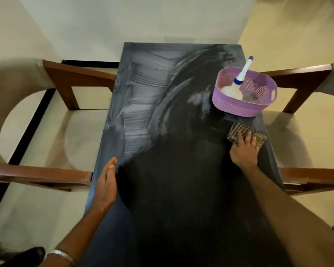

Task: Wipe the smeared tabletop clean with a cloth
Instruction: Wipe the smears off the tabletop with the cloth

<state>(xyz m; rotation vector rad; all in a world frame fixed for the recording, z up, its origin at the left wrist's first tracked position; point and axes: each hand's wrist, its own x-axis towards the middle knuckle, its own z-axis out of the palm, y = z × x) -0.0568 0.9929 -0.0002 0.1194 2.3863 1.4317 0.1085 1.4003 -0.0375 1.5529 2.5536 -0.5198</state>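
Observation:
A dark rectangular tabletop (177, 180) runs away from me. White smears (143, 97) cover its far left half, with fainter streaks toward the far right; the near part looks dark and plain. My right hand (244, 149) presses flat on a brown checked cloth (239, 130) near the table's right edge, just in front of a purple basket. My left hand (106, 182) rests on its side near the table's left edge, fingers together and straight, holding nothing.
The purple plastic basket (229, 106) stands at the right of the table, holding a white bottle with a blue-tipped nozzle (241, 78). Wooden-armed chairs stand on the left (66, 81) and right (301, 76). A white wall lies beyond the far edge.

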